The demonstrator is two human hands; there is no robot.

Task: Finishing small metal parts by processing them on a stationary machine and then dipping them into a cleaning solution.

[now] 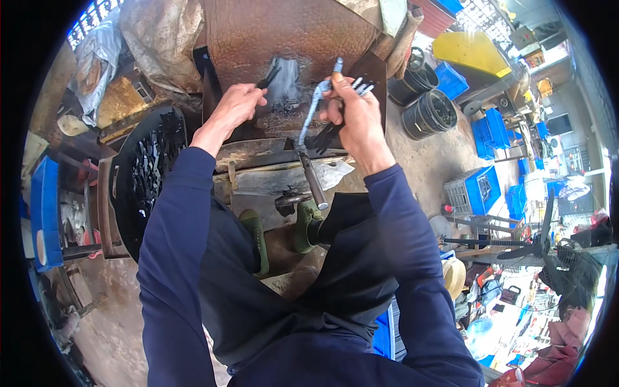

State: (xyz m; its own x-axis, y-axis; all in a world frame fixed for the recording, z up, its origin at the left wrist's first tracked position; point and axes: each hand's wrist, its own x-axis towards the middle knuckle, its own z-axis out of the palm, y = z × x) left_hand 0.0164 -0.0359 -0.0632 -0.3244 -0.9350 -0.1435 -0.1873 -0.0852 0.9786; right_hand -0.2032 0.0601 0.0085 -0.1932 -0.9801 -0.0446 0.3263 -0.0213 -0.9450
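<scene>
My left hand [237, 108] is closed on a dark flat strip [267, 76], held over the worn work surface [277, 121]. My right hand [358, 116] is closed around a bent lever wrapped in blue [314, 106]; the thumb presses near its upper end. Several pale, thin prongs stick out behind the right fingers, and I cannot make out what they belong to. Below that hand lie several black strips [327, 137]. From the lever's lower end a bare metal bar [313, 180] points toward my knees. A whitish patch marks the surface between my hands.
A large black basin [117, 184] with many dark strips stands at my left. Brown sheeting [284, 29] rises ahead. To the right are black buckets [431, 115], a blue-and-grey crate [474, 190] and a fan [540, 245]. My green shoes [306, 226] are below the bench.
</scene>
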